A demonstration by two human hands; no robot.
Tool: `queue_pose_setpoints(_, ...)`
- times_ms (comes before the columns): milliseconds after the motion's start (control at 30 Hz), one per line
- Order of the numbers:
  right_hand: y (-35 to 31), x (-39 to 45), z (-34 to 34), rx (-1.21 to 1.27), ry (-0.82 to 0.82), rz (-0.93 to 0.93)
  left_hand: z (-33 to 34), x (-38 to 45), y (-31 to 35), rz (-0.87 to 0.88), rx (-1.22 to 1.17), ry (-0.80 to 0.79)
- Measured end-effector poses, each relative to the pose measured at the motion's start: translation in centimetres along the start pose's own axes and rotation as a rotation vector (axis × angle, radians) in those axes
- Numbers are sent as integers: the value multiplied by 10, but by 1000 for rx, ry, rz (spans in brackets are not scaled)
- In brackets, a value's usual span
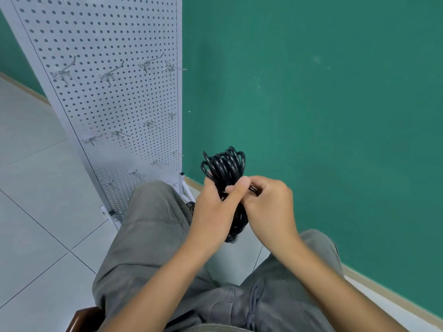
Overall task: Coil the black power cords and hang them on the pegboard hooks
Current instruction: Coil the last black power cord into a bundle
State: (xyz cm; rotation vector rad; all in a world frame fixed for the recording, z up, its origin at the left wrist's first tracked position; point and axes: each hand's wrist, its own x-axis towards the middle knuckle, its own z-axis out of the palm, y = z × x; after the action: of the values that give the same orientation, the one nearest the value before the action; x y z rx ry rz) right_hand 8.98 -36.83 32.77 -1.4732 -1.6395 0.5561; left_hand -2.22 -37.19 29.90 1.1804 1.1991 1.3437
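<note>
Hands at frame centre hold a coiled black power cord point(226, 185): left hand point(215, 207) grips the bundle while right hand point(268, 202) pinches its loose end, apparently to bind it before hanging on pegboard hooks point(110, 74) at upper left.

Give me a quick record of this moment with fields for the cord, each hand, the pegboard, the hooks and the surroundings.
cord: black power cord, bundled into loops, held in front of the person above the knees
left hand: left hand grips the middle of the bundle
right hand: right hand pinches a strand at the bundle's middle
pegboard: white pegboard stands to the left against the green wall
hooks: metal hooks in rows, nothing hanging on those in view
seating: person sits, grey trousers, tiled floor below
</note>
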Motion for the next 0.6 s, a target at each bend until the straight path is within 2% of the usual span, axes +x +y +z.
queue_pose_setpoints(67, -8, -9, 2, -152, -34, -59, 0, 0, -3, -13, -64, 25)
queue_pose_setpoints(133, -17, -20, 0, -237, -144, -102, -3, 1, -3, -44, -176, 59)
queue_pose_setpoints(233, -32, -36, -12, -40, -307, -42, -6, 0, 1, -74, -289, 39)
queue_pose_setpoints(333, -39, -48, -32, 168, -324, -6, -6, -2, 6, -75, -291, -1)
queue_pose_setpoints(400, -39, -53, -46, 68, -321, -123, -7, -2, 8, -68, -302, -44)
queue_pose_setpoints(533, -34, -51, -67, -245, -443, -418, -8, -4, 11, -58, -317, -149)
queue_pose_setpoints(600, -31, -47, -73, -429, -428, -570, -8, -5, 11, -78, -350, -151)
